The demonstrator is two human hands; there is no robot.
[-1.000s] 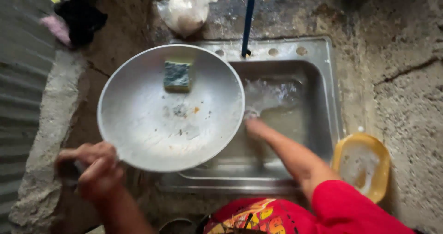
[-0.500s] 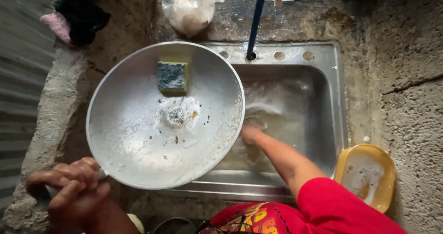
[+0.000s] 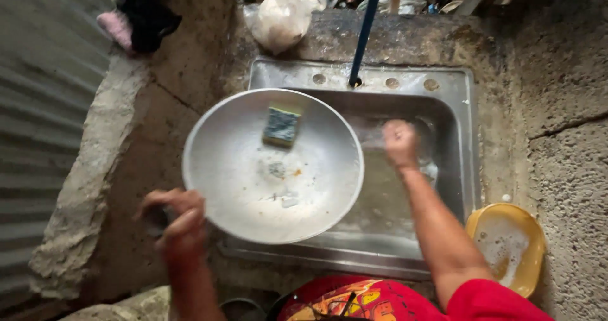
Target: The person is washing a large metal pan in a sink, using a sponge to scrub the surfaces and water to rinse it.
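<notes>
The left hand (image 3: pixel 174 216) grips the handle of a wide metal pan (image 3: pixel 272 166), fingers wrapped tight; the pan tilts over the steel sink's (image 3: pixel 456 99) left rim, a green scouring sponge (image 3: pixel 282 126) lying inside; washing is in hand; scrubbing calls for taking up the sponge; the right hand (image 3: pixel 400 142), loosely curled and empty, has risen from the basin water; a yellow soap bowl (image 3: pixel 510 248) stands right.

Head cam, steep top-down, close over sink (image 3: pixel 456 137)
</notes>
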